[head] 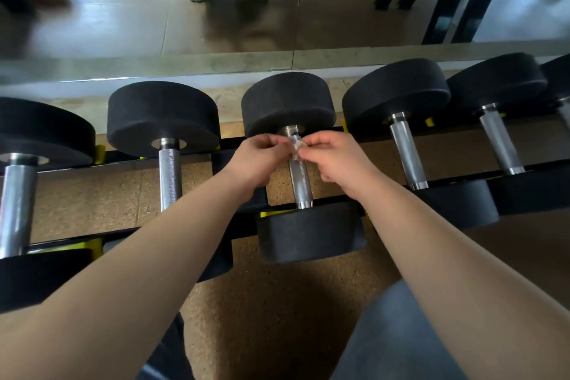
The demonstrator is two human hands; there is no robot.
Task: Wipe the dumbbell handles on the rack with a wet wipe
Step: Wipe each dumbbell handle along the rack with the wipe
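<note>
Several black dumbbells with knurled steel handles lie side by side on a low black rack (234, 233). Over the far end of the middle dumbbell's handle (300, 182), my left hand (257, 160) and my right hand (337, 160) meet. Both pinch a small, crumpled white wet wipe (295, 146) between their fingertips, close to the handle's top by the far weight head. Whether the wipe touches the steel is not plain. More handles show to the left (169, 176) and to the right (407, 154).
A wall mirror (216, 18) stands right behind the rack and reflects the floor and a person's shoes. Yellow cradles (92, 245) sit on the rack rails. Brown speckled flooring (277, 302) lies under the rack. My knees in dark trousers fill the bottom edge.
</note>
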